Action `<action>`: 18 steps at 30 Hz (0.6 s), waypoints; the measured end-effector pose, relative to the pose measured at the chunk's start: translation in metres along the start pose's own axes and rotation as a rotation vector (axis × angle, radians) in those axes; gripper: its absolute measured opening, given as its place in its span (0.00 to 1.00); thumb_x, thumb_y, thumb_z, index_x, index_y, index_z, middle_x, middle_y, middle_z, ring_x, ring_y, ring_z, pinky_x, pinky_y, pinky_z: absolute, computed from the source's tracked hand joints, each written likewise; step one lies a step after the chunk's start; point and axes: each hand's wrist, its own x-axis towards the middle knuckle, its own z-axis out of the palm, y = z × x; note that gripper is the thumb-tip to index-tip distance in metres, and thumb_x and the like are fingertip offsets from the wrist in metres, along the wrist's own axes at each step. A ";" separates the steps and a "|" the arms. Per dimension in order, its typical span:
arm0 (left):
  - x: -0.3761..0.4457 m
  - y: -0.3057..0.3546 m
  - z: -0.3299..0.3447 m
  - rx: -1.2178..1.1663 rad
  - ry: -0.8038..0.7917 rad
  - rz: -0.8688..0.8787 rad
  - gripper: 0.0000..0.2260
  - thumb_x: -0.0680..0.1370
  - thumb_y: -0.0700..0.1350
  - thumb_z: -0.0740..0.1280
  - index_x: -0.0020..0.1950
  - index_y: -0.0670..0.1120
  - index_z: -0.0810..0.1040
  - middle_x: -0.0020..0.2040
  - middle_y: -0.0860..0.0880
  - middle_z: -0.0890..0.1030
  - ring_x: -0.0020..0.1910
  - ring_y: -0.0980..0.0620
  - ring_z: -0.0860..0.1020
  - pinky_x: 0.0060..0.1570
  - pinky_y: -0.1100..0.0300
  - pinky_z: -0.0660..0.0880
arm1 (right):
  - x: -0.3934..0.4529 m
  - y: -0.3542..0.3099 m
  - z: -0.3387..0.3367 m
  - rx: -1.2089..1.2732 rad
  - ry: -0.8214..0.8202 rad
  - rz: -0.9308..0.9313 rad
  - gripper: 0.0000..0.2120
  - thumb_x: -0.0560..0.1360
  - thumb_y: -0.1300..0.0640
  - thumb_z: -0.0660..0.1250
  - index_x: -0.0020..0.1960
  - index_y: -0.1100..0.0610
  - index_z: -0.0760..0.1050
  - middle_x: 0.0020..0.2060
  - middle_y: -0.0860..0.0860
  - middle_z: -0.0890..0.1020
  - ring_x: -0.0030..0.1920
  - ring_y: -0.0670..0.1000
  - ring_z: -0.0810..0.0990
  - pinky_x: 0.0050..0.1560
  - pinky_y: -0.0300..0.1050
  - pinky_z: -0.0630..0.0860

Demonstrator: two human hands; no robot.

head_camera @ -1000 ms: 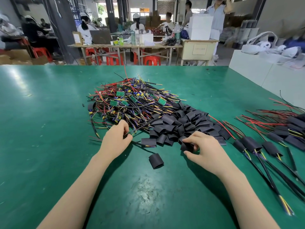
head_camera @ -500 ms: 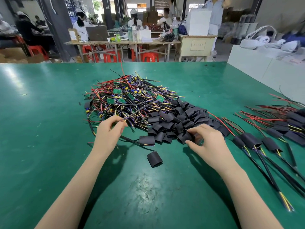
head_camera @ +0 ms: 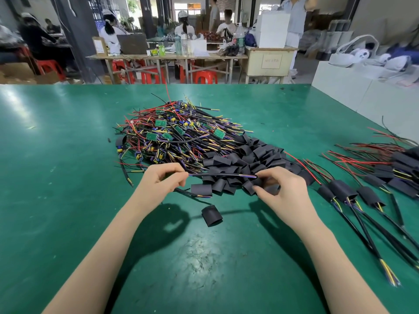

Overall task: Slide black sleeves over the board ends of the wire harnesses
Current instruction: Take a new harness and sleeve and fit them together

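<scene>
Fingers of the left hand [head_camera: 158, 181] curl in a pinch around a black cable [head_camera: 217, 175], which runs level to the right, just above the table, to the right hand [head_camera: 280, 189]. Its bare tip, showing purple and yellow wires, ends at the right hand's fingertips. That hand's thumb and fingers are bent around a black sleeve [head_camera: 271, 188] at the near edge of the sleeve pile [head_camera: 247, 159]; how tight the grip is cannot be told, since the hand hides most of it. The cable tip lies just beside the sleeve, and whether it has entered cannot be told.

Both forearms reach in from the bottom over a green table [head_camera: 56, 177]. Behind the hands sits a tangled harness heap [head_camera: 172, 134] of black, red, yellow and purple wires with small green boards [head_camera: 161, 122] among them. The sleeve pile touches its right side. One loose sleeve [head_camera: 211, 215] lies alone on the table between the forearms, near the hands. At far right, finished harnesses [head_camera: 353, 191] lie fanned out, each with a sleeve over one end and cables trailing toward the near edge.

Beyond the table, blurred, people sit at a workbench [head_camera: 167, 56] with red stools [head_camera: 204, 77] beneath it.
</scene>
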 end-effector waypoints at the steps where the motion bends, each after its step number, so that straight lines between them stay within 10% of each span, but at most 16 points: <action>1: 0.000 -0.001 0.000 0.007 -0.005 0.003 0.12 0.73 0.52 0.66 0.33 0.46 0.76 0.29 0.44 0.69 0.28 0.53 0.62 0.28 0.65 0.60 | 0.000 0.000 0.000 0.006 0.007 -0.001 0.10 0.67 0.64 0.76 0.47 0.58 0.81 0.41 0.49 0.81 0.39 0.45 0.80 0.44 0.27 0.70; 18: 0.000 -0.006 -0.006 0.160 0.081 -0.044 0.12 0.74 0.48 0.65 0.31 0.48 0.74 0.25 0.54 0.69 0.27 0.54 0.63 0.30 0.61 0.61 | -0.002 0.003 0.002 0.155 -0.013 -0.068 0.15 0.68 0.66 0.75 0.51 0.53 0.79 0.43 0.49 0.79 0.38 0.46 0.79 0.41 0.32 0.77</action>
